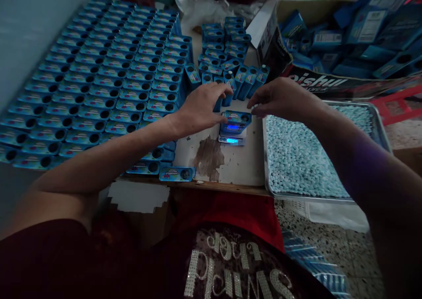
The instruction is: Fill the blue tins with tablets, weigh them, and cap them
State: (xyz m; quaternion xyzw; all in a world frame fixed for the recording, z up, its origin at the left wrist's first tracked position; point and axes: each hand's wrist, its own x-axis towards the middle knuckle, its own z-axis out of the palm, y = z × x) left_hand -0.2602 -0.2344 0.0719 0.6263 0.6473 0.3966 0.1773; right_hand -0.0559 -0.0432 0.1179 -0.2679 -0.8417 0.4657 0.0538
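Observation:
A blue box (236,117) stands upright on a small digital scale (231,140) with a lit display. My left hand (205,104) is at the left of this box, its fingers apart and curved, the thumb close to the box's left end and the fingertips over the blue boxes behind. Whether the thumb touches the box I cannot tell. My right hand (277,97) is just right of the box, above the tray's corner, with fingers bent together; what they hold, if anything, is too small to make out.
Rows of blue boxes (108,77) cover the table's left side. More loose boxes (242,81) stand behind the scale. At right lies a metal tray (267,176) of pale blue pieces (303,158); a carton (329,82) of blue boxes is behind it.

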